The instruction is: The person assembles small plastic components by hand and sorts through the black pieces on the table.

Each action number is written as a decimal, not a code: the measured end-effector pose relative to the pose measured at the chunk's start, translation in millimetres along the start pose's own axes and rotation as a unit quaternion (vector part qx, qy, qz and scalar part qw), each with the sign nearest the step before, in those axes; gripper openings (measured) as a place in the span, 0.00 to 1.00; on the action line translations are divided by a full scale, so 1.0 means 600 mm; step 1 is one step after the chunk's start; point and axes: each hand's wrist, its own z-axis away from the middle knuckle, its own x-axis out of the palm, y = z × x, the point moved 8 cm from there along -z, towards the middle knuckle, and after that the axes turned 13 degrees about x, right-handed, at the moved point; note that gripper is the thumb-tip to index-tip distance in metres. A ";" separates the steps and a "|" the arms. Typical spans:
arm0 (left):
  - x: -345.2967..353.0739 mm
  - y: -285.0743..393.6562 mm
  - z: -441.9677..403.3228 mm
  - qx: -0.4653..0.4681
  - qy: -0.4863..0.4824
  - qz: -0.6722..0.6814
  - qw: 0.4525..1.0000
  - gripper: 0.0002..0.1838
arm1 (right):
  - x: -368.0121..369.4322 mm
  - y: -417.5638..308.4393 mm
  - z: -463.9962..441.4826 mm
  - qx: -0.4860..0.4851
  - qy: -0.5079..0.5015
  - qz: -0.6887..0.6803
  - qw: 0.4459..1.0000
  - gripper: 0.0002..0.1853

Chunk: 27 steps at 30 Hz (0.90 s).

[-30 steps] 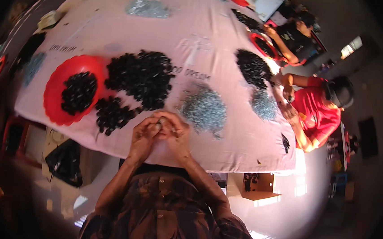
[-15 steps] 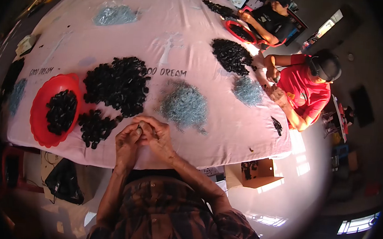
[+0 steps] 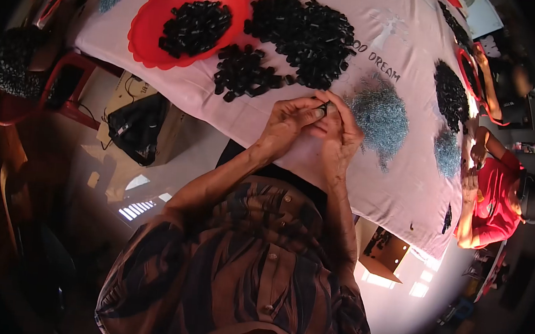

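My left hand [image 3: 286, 123] and my right hand [image 3: 340, 135] meet over the near edge of the table. Between their pinched fingertips is a small black piece [image 3: 324, 107], mostly covered by the fingers. Just beyond my hands lies a large heap of short black plastic-looking pieces [image 3: 309, 38]. A smaller heap of the same pieces [image 3: 244, 74] spreads to the left. To the right of my right hand is a pile of tiny silvery metal-looking parts [image 3: 379, 119], too small to name. A red scalloped bowl [image 3: 149, 29] at the far left holds more black pieces.
A pink cloth [image 3: 378, 191] covers the table. On the right, a person in a red shirt [image 3: 497, 197] works beside other black and silvery piles. An open cardboard box [image 3: 386, 255] stands below the table's edge. A black bag [image 3: 135, 128] rests on a carton at left.
The view has tilted down and turned, so the table appears rotated and higher. My hands remain together, with fingertips pinched around the small black piece.
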 end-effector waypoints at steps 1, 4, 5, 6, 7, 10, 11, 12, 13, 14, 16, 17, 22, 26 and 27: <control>0.003 0.003 -0.001 0.009 -0.012 0.000 1.000 0.11 | -0.001 0.001 -0.001 0.013 -0.001 -0.012 1.000 0.13; 0.007 0.006 0.000 0.015 -0.025 0.000 1.000 0.11 | 0.000 0.000 0.001 0.011 -0.011 -0.024 1.000 0.14; 0.007 0.006 0.001 0.010 -0.026 -0.004 1.000 0.11 | 0.001 -0.005 0.003 -0.003 -0.020 -0.027 0.999 0.15; 0.007 0.006 0.001 0.013 -0.026 -0.002 1.000 0.11 | 0.003 -0.010 0.006 -0.004 -0.022 -0.025 0.999 0.15; 0.006 0.007 0.001 0.018 -0.028 -0.002 0.999 0.11 | 0.005 -0.016 0.010 -0.003 -0.015 -0.002 1.000 0.15; 0.006 0.008 0.003 0.021 -0.026 -0.006 0.999 0.11 | 0.005 -0.016 0.009 -0.010 -0.009 0.021 1.000 0.16; 0.005 0.008 0.003 0.018 -0.024 -0.011 0.999 0.11 | 0.005 -0.017 0.009 -0.020 -0.009 0.020 1.000 0.17; 0.006 0.008 0.004 0.018 -0.024 -0.011 0.999 0.11 | 0.005 -0.017 0.009 -0.020 -0.009 0.020 1.000 0.17; 0.006 0.009 0.004 0.022 -0.019 -0.012 0.999 0.11 | 0.005 -0.016 0.009 -0.020 -0.006 0.021 1.000 0.17; 0.006 0.010 0.004 0.026 -0.014 -0.013 0.999 0.11 | 0.004 -0.016 0.009 -0.018 -0.002 0.022 1.000 0.17; 0.006 0.009 0.004 0.027 -0.014 -0.014 0.999 0.11 | -0.001 -0.009 0.008 -0.024 0.005 0.027 0.999 0.16; 0.005 0.009 0.003 0.030 -0.014 -0.015 0.999 0.11 | -0.004 -0.008 0.007 -0.031 0.011 0.033 0.999 0.15; 0.001 0.001 0.002 0.032 -0.033 -0.021 0.999 0.12 | 0.000 -0.014 0.011 0.000 0.009 -0.005 1.000 0.15; 0.001 -0.001 0.003 0.036 -0.042 -0.023 0.998 0.13 | -0.001 -0.010 0.011 0.001 0.001 -0.002 1.000 0.15; 0.002 -0.001 0.003 0.036 -0.042 -0.023 0.998 0.13 | -0.001 -0.009 0.011 0.002 0.001 -0.002 1.000 0.15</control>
